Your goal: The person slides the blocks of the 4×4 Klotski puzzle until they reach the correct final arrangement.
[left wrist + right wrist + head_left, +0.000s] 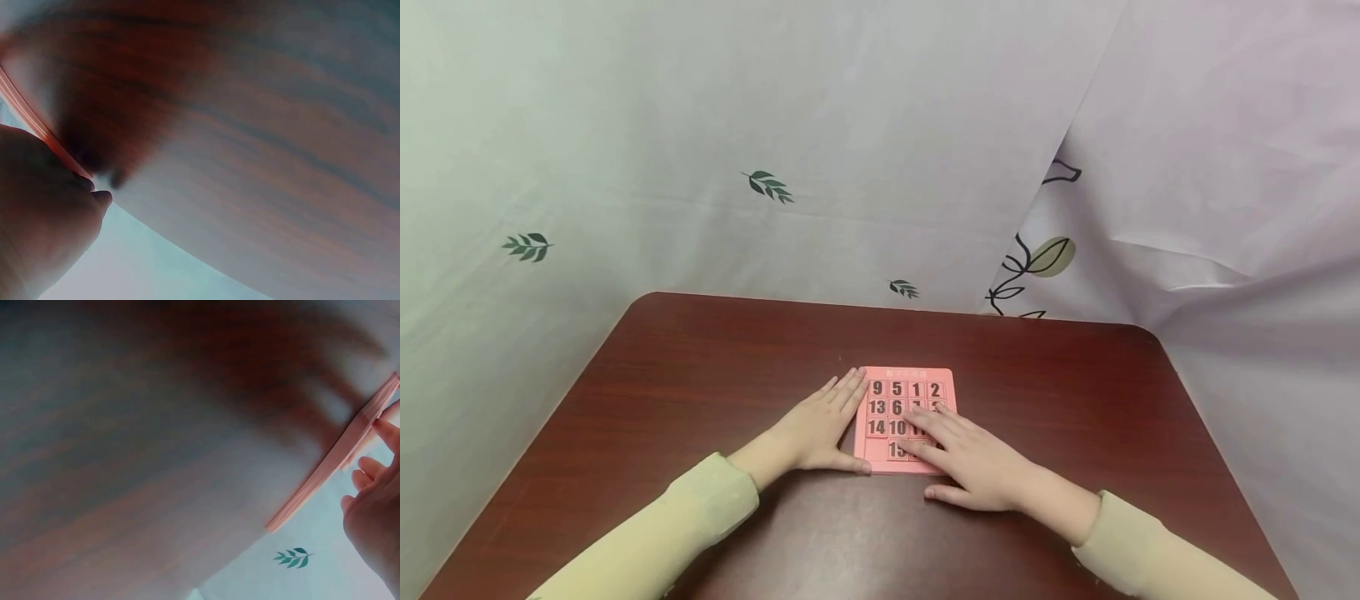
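Note:
A pink sliding number puzzle (pixel 887 408) lies flat on the table, its top row reading 9, 5, 1, 2. The lower-left corner of its grid has no tile. Along the puzzle's left side rests my left hand (pixel 820 427), fingers straight and the thumb stretched to the lower-left corner. My right hand (pixel 981 465) is over the lower-right part with its fingers extended, hiding several tiles; its thumb is off the near edge. Both wrist views show the puzzle only edge-on, as a pink strip (pixel 40 128) beside the left hand and a pink rim (pixel 337 453) beside the right.
The dark reddish-brown table (pixel 737 358) has rounded far corners. Pale curtains (pixel 850 125) with leaf prints hang behind it and at both sides.

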`<state>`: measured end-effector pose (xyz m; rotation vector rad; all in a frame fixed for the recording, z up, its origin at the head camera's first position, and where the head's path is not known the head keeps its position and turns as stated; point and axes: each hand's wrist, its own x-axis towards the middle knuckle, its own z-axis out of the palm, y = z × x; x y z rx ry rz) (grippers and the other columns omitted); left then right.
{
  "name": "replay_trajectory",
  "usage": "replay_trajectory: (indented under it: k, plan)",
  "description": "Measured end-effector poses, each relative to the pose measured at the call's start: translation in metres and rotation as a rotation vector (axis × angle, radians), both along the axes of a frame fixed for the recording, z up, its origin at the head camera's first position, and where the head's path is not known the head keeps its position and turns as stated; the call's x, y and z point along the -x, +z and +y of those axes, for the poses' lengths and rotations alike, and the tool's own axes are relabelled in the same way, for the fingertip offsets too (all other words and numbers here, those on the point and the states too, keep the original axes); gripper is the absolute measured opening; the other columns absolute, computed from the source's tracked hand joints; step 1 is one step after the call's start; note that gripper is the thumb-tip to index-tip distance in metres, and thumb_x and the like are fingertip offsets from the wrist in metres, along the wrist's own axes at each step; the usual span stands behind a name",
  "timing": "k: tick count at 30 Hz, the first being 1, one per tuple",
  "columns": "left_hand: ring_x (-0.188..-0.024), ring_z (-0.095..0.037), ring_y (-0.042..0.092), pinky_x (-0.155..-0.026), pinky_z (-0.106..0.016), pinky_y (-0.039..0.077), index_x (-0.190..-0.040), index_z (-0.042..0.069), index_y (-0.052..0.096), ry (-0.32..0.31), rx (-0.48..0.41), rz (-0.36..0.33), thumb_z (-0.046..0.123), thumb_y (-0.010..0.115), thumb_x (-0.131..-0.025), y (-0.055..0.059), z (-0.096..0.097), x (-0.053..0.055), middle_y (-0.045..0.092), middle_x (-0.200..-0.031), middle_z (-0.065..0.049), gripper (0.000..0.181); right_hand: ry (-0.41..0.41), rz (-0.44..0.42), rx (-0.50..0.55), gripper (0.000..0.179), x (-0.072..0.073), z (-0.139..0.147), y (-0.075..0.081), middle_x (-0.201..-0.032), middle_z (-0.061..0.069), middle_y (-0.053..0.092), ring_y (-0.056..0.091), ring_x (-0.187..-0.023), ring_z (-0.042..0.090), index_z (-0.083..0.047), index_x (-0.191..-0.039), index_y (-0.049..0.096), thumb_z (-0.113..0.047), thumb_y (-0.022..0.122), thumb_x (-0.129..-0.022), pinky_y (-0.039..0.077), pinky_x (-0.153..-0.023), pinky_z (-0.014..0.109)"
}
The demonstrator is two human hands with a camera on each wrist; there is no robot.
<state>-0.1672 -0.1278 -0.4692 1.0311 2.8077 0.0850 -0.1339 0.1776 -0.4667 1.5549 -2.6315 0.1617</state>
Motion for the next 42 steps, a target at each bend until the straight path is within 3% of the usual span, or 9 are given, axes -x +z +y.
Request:
replay_trajectory:
  k: [18,30,36,42]
  plan:
    - [-0.166,-0.035,0.017,-0.136,-0.049,0.022,-0.167,-0.004,0.019,-0.004,0.01,0.001,0.086,0.061,-0.084,0.0,0.0,0.0,0.014,-0.177,-0.022,0.13,0.02,-0.074,-0.049,0.068,0.007,-0.029,0.005,-0.174,0.013,0.033,0.032,-0.162,0.032,-0.026,-0.162,0.046,-0.055,0.061,-0.103,0.031,-0.132,0.054]
    - [-0.166,-0.035,0.016,-0.136,-0.049,0.022,-0.168,-0.004,0.017,0.006,-0.002,-0.009,0.087,0.063,-0.083,-0.001,-0.001,0.0,0.012,-0.178,-0.022,0.132,-0.028,-0.043,0.053,0.068,-0.002,0.01,0.006,-0.168,0.013,0.042,0.041,-0.156,0.035,-0.022,-0.157,0.052,-0.05,0.07,-0.099,0.038,-0.126,0.057]
    - [-0.166,-0.036,0.015,-0.136,-0.049,0.022,-0.168,-0.004,0.017,0.006,-0.009,-0.018,0.086,0.064,-0.082,0.0,-0.002,0.0,0.011,-0.178,-0.023,0.133,-0.005,0.014,0.088,0.068,-0.008,0.026,0.001,-0.164,0.012,0.048,0.047,-0.152,0.031,-0.018,-0.154,0.056,-0.047,0.075,-0.096,0.042,-0.122,0.058]
    - [-0.166,-0.036,0.016,-0.136,-0.049,0.022,-0.167,-0.004,0.018,0.004,-0.017,-0.015,0.085,0.064,-0.082,-0.002,-0.001,0.001,0.012,-0.177,-0.023,0.132,0.036,0.065,0.053,0.072,-0.011,0.029,-0.002,-0.162,0.01,0.052,0.05,-0.151,0.026,-0.01,-0.153,0.056,-0.05,0.072,-0.097,0.041,-0.124,0.053]
